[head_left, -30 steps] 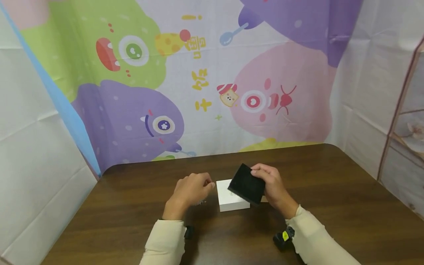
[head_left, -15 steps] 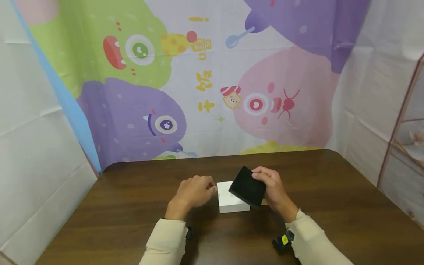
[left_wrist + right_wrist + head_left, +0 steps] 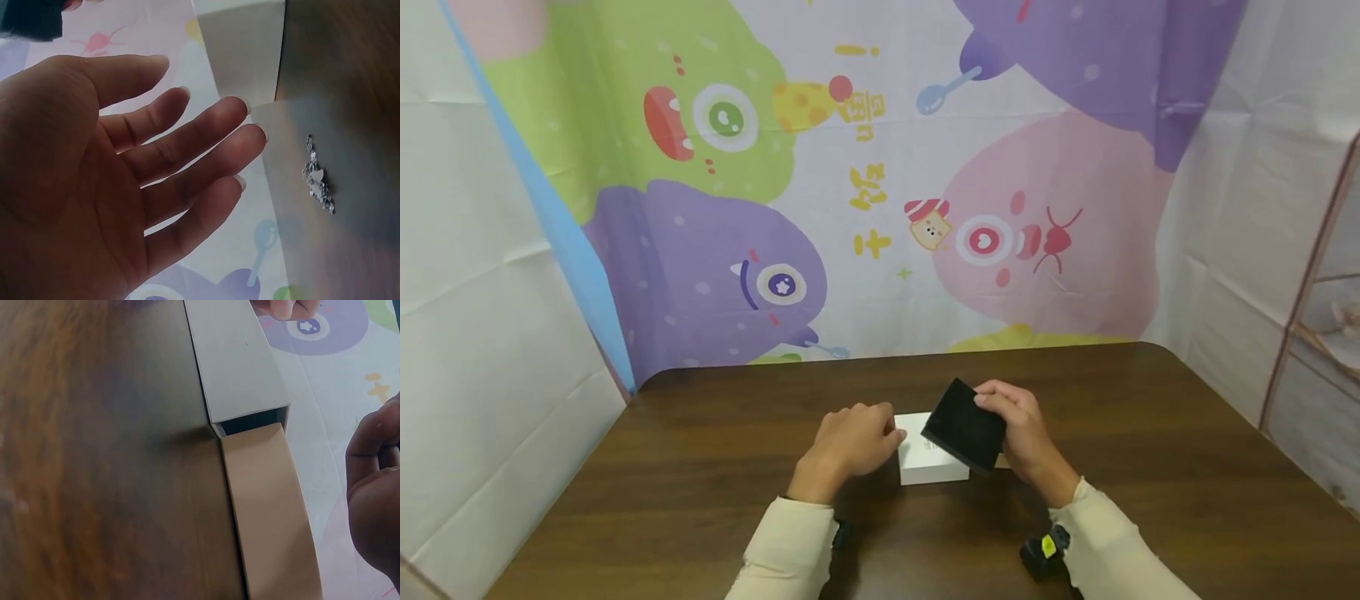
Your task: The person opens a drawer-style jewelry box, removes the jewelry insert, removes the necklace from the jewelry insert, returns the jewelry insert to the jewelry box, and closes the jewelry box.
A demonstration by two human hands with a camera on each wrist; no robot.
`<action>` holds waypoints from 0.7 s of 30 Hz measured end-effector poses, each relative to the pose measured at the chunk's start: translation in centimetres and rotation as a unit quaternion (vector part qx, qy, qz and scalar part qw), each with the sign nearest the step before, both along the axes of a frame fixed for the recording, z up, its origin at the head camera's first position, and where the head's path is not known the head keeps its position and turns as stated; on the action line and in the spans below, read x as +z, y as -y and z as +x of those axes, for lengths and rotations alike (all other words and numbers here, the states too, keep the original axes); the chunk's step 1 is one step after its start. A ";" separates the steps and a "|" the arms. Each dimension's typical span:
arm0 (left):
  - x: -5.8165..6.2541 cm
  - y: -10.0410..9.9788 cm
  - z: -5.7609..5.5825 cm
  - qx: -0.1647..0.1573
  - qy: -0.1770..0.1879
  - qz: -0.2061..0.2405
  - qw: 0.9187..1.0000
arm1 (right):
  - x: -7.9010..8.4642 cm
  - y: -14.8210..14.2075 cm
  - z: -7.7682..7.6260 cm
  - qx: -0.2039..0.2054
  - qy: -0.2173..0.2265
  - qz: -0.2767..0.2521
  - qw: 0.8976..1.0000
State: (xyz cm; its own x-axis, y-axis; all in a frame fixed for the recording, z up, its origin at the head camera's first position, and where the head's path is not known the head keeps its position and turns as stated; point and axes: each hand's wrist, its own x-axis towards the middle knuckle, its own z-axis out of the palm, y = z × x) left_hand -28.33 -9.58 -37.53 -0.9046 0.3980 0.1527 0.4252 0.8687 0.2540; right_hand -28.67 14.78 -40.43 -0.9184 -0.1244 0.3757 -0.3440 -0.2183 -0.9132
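In the head view, my right hand [image 3: 1018, 425] holds a flat black square pad [image 3: 962, 427] by its edge, tilted above the right part of a white box [image 3: 932, 472] on the table. The box is a sleeve with a tan drawer [image 3: 269, 512] slid partly out on its right side, as the right wrist view shows. My left hand [image 3: 853, 437] hovers at the box's left side, its fingers loosely bent with nothing in them. A small heap of silver chain [image 3: 317, 181] lies on the table by the box; in the head view my left hand hides it.
The brown wooden table [image 3: 700, 483] has rounded far corners. Behind it hangs a cloth [image 3: 880, 317] printed with cartoon monsters, and pale sheets [image 3: 482, 333] enclose the sides. Each wrist carries a small black camera [image 3: 1041, 554].
My left hand has moved a little to the right, so its fingertips now overlap the white box's left edge. My right hand keeps the black pad almost where it was.
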 end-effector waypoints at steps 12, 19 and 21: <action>-0.5 -0.7 0.2 0.000 0.009 -0.021 1.000 | -0.1 0.0 0.0 -0.004 0.017 -0.017 1.000; -0.6 -0.9 0.3 -0.005 0.009 -0.026 1.000 | -0.1 0.0 -0.1 0.003 0.006 -0.014 1.000; -0.6 -1.0 0.3 -0.007 0.012 -0.024 1.000 | -0.1 0.0 -0.1 0.003 0.004 -0.013 1.000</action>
State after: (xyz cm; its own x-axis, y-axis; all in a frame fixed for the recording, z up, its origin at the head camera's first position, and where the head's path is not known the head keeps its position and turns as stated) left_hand -28.07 -8.62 -38.14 -0.9022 0.4166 0.1116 0.4313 0.8744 0.2225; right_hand -28.79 14.80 -40.50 -0.9206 -0.1206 0.3714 -0.3351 -0.2441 -0.9100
